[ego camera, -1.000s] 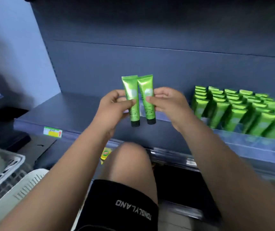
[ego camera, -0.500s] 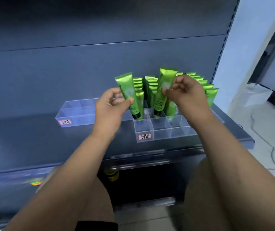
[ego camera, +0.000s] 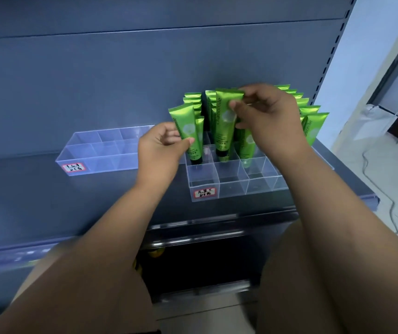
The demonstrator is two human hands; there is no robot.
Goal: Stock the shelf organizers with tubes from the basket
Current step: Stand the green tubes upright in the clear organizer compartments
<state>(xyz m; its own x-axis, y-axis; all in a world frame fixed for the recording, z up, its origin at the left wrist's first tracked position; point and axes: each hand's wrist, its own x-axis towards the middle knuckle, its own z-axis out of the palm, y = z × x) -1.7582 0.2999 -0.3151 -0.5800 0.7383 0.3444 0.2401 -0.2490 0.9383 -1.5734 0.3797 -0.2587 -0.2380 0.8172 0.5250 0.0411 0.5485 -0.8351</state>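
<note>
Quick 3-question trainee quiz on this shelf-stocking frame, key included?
1. True or false: the visible compartments of the left organizer hold no tubes.
2. The left hand grips the left tube; the right hand grips the right tube. Which is at the leftmost column of the right organizer? A left tube, B right tube.
3. Fill in: both held tubes point their black caps ____.
Key: 1 true; 2 A; 3 down.

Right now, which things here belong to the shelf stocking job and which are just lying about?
Job: left hand gripping a green tube; right hand pinching a second tube; part-filled organizer; empty organizer; stocked tubes.
Lying about: floor cable.
</note>
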